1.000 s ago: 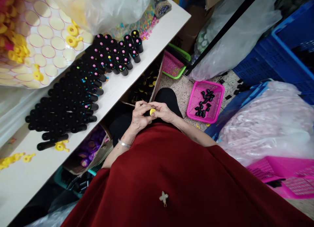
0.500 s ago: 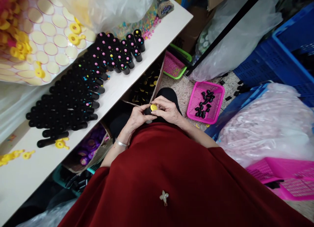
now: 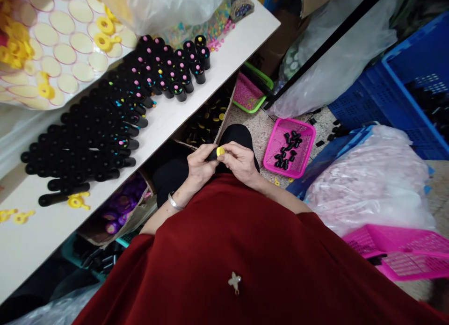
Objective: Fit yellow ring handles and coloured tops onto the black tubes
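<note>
Over my lap, my left hand (image 3: 197, 167) is closed round a short black tube (image 3: 211, 155). My right hand (image 3: 239, 160) pinches a small yellow cap (image 3: 220, 151) pressed against the tube's end. Both hands touch each other above my dark trousers and red top. On the white table (image 3: 196, 105) to my left lie several rows of black tubes (image 3: 105, 124) with coloured tips. Loose yellow ring pieces (image 3: 77, 201) rest near the table's front edge.
A pink basket (image 3: 304, 152) with small black parts sits on the floor ahead. Cardboard boxes under the table hold black-and-yellow parts (image 3: 206, 124) and purple parts (image 3: 122, 208). Clear plastic bags (image 3: 368, 184), a blue crate (image 3: 403, 82) and another pink basket (image 3: 403, 250) crowd the right.
My hands have stayed together, turning slightly; the yellow cap has shifted a little higher on the tube's end. The view has drifted a bit.
</note>
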`<state>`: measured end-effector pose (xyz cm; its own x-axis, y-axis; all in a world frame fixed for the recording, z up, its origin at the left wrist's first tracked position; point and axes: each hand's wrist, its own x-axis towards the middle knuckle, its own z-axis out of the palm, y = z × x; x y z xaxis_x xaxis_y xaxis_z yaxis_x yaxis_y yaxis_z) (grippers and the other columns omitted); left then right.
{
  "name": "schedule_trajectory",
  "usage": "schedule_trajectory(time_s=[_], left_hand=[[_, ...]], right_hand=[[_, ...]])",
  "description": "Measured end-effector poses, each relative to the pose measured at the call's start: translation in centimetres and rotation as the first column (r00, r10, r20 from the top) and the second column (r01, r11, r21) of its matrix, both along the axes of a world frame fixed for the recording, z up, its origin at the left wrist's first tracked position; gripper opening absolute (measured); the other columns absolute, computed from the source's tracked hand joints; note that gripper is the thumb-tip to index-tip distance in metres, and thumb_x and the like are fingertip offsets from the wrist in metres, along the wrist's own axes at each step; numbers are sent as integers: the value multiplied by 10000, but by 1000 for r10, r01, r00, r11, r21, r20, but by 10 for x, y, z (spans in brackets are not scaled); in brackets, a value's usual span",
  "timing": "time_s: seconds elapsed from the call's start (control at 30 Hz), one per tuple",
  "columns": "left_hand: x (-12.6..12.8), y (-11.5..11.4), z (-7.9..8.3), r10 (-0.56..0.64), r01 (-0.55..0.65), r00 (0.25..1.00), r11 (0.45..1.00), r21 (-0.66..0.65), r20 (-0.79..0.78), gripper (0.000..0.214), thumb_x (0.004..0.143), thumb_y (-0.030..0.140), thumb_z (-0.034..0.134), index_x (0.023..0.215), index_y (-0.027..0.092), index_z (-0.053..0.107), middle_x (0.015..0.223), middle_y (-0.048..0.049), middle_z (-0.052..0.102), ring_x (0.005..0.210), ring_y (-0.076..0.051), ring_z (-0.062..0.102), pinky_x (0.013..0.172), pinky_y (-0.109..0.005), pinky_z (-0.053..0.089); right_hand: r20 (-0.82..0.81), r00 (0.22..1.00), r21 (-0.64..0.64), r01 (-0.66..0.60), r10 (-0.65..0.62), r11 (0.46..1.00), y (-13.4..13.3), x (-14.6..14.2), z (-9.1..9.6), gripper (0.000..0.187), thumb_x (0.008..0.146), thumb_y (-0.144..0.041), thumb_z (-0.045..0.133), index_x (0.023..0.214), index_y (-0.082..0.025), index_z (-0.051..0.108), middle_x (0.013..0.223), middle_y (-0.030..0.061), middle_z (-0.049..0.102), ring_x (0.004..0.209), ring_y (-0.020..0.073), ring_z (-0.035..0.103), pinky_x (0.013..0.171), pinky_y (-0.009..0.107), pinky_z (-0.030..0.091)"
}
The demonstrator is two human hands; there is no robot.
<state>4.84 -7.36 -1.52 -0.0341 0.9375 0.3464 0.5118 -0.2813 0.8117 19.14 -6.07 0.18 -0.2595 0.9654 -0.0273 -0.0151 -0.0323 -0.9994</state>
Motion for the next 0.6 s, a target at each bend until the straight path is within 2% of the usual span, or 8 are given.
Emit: schedule_trajectory(time_s=[0.1, 0.2, 0.33, 0.47, 0.6], left_hand=[[-2, 2, 4, -23, 35, 991, 995, -90, 133, 196, 715, 305, 707, 871, 187, 688, 776, -6, 656, 692, -117, 591, 654, -253, 496], [-6, 3, 4, -45, 57, 984, 996, -69, 173, 219, 694, 330, 735, 863, 196, 693, 826, -17, 656, 754, -139, 601, 706, -290, 505], [-10, 2, 1, -60, 62, 990, 998, -13, 130, 220, 713, 367, 721, 873, 217, 702, 1019, -54, 631, 942, -190, 586, 822, -369, 501], [-11, 3, 0, -135, 137, 990, 990, -37, 33, 218, 707, 400, 728, 851, 237, 710, 1123, -62, 595, 1075, -228, 525, 886, -437, 481], [-12, 3, 4, -267, 266, 963, 964, 23, 31, 186, 735, 372, 711, 863, 237, 706, 1153, -73, 582, 1112, -234, 509, 944, -468, 459]], right_hand=[[-68, 995, -66, -75, 70, 995, 4, 3, 3, 364, 813, -536, 575, 847, -182, 652, 661, -17, 499, 518, 62, 430, 475, 217, 374], [-227, 969, -211, -147, 98, 966, 8, 3, -2, 432, 843, -578, 497, 873, -168, 630, 558, -45, 477, 450, 51, 405, 425, 197, 335], [-349, 927, -327, -256, 135, 910, 15, 4, -9, 395, 667, -447, 754, 892, -158, 607, 610, -61, 519, 461, 30, 413, 406, 163, 319], [-412, 869, -316, -417, 273, 852, 21, 7, -2, 511, 523, -295, 848, 963, -157, 629, 815, -16, 612, 687, 74, 561, 589, 186, 460], [-429, 799, -227, -546, 421, 806, 23, 9, 2, 500, 538, -289, 832, 986, -157, 655, 954, 21, 626, 901, 136, 581, 752, 242, 484]])
